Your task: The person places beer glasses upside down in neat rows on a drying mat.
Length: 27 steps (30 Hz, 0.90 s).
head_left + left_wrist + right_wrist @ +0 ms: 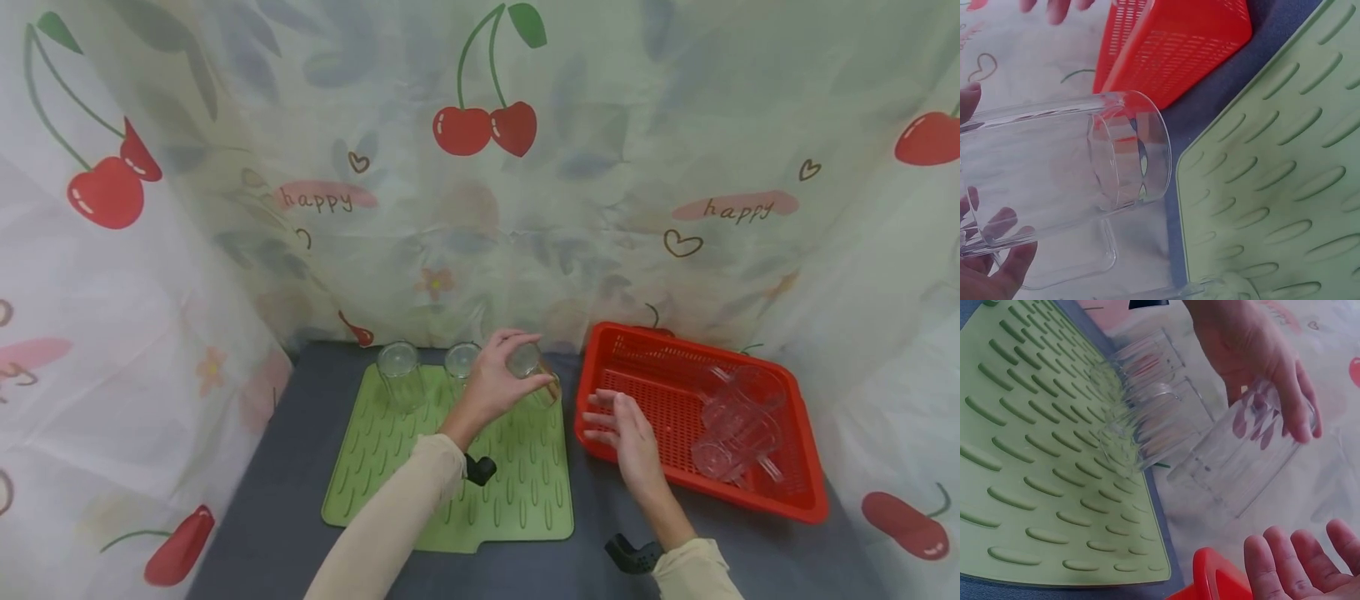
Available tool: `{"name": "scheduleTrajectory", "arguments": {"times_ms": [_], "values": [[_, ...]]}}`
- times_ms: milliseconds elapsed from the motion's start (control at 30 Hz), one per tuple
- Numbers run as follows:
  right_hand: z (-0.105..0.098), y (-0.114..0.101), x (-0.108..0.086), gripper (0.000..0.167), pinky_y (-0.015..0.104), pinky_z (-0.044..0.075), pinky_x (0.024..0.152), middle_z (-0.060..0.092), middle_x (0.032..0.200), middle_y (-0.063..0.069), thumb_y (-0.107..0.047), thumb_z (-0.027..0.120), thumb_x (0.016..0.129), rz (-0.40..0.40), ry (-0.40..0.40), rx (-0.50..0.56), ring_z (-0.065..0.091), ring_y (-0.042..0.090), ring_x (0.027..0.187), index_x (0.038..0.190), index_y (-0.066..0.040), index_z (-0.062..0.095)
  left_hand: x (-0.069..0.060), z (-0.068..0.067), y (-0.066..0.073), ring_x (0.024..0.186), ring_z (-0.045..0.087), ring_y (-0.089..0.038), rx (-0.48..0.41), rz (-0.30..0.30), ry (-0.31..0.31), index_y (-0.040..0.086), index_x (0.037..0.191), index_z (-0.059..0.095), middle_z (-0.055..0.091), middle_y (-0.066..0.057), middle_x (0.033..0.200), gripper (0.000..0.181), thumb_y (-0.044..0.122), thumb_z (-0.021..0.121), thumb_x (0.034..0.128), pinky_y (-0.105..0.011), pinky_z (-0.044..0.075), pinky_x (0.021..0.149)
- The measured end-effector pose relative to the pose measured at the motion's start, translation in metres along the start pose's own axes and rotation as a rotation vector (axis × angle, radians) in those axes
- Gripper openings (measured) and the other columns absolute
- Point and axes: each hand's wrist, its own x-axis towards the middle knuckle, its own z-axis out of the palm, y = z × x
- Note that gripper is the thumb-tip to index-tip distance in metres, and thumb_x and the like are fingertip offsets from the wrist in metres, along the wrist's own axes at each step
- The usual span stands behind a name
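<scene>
Clear mug (1063,162), one, with handle (1112,247): held in the air at the far right corner of the green mat (517,500), its lower end just short of the mat's edge in the left wrist view.

Left hand (495,379): thumb and fingers pinch one end of the mug from opposite sides. Right hand (628,433): fingers extended, slightly apart, palm toward the mug, near the left rim of the red basket; nothing held.

Edges and room: a narrow strip of desk (262,500) separates the mat's right edge from the basket. Ridged mat surface extends from the far row to the near edge, crossed above by the left forearm. A wider margin of desk runs along the mat's left side.

Container: red basket (813,479), perforated, set askew on the desk's right side. Contents: at least two clear handled vessels (738,442), overlapping in the right half.

On the mat: first glass (402,379), far left corner; second glass (459,367), along the far edge, partly behind the left hand and next in line to the held mug.

Surround: printed curtain (615,108), cherries and "happy" lettering, against the desk's far edge. Cream sleeves (393,521), two; black wrist fittings (480,471), two.
</scene>
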Motion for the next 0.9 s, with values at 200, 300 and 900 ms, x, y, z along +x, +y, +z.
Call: {"name": "scheduleTrajectory", "arguments": {"times_ms": [200, 300, 900], "values": [[-0.003, 0.001, -0.001, 0.058, 0.028, 0.062, 0.087, 0.063, 0.124, -0.011, -0.051, 0.031, 0.110, 0.014, 0.002, -0.013, 0.069, 0.021, 0.112, 0.140, -0.005, 0.050, 0.009, 0.008, 0.003, 0.132, 0.054, -0.019, 0.021, -0.069, -0.035, 0.034, 0.142, 0.058, 0.054, 0.004, 0.142, 0.068, 0.040, 0.087, 0.0803, -0.045, 0.051, 0.108], [-0.005, 0.001, -0.001, 0.058, 0.028, 0.062, 0.087, 0.063, 0.123, -0.012, -0.051, 0.031, 0.110, 0.021, 0.001, -0.017, 0.069, 0.020, 0.111, 0.140, -0.005, 0.050, 0.012, 0.012, 0.001, 0.133, 0.054, -0.021, 0.044, -0.098, -0.032, 0.033, 0.143, 0.057, 0.054, 0.003, 0.144, 0.071, 0.040, 0.088, 0.0799, -0.047, 0.051, 0.107], [-0.010, -0.002, -0.003, 0.057, 0.026, 0.061, 0.087, 0.064, 0.122, -0.012, -0.050, 0.032, 0.110, 0.025, 0.026, -0.024, 0.070, 0.015, 0.108, 0.139, -0.005, 0.051, 0.022, 0.038, -0.011, 0.132, 0.056, -0.023, 0.085, -0.204, -0.084, 0.024, 0.146, 0.055, 0.051, 0.001, 0.146, 0.074, 0.031, 0.088, 0.0805, -0.043, 0.053, 0.104]]}}
